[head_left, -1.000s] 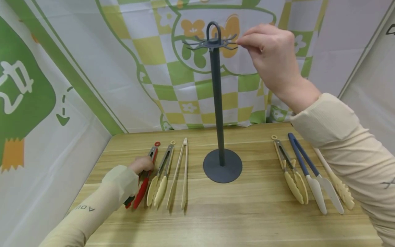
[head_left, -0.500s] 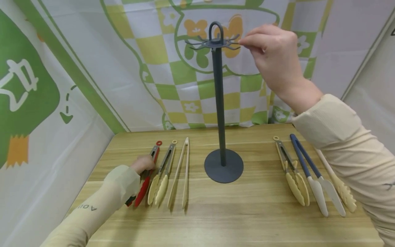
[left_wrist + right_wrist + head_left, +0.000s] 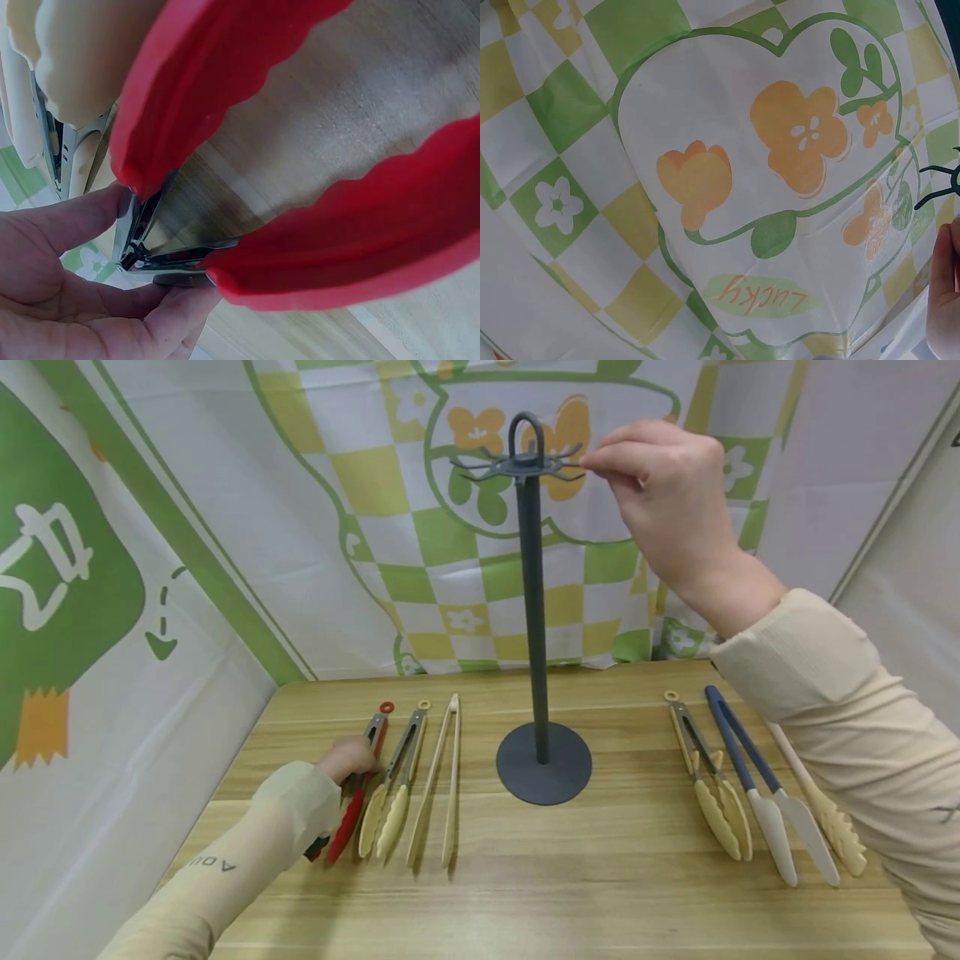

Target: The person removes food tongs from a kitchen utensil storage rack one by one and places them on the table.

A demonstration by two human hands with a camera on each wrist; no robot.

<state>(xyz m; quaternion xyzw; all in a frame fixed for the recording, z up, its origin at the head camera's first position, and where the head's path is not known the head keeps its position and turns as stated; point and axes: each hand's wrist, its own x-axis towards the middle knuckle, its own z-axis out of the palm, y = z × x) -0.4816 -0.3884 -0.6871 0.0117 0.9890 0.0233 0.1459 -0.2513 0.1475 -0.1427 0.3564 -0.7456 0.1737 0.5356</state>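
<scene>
My left hand (image 3: 349, 758) grips the metal handles of the red-tipped tongs (image 3: 348, 827), which lie at the left of the table. In the left wrist view, the thumb is on one arm of these tongs and the fingers are on the other, with the two scalloped red heads (image 3: 337, 232) spread apart. Up at the dark grey hook stand (image 3: 534, 610), my right hand (image 3: 671, 497) has thumb and forefinger pinched together at the tip of a right-side hook. Only the edge of that hand (image 3: 945, 300) appears in the right wrist view, close to the hooks (image 3: 935, 201).
Right of the red tongs lie cream-tipped tongs (image 3: 393, 810) and slim beige tongs (image 3: 452, 793). Across the wooden table (image 3: 600, 902) are more cream-tipped tongs (image 3: 723, 827), blue-and-white tongs (image 3: 772, 843) and a cream utensil (image 3: 843, 835), partly behind the right sleeve. A printed curtain (image 3: 465, 585) hangs behind.
The head view has shifted slightly since one second ago. Both hands keep the same places on the red tongs and at the hook.
</scene>
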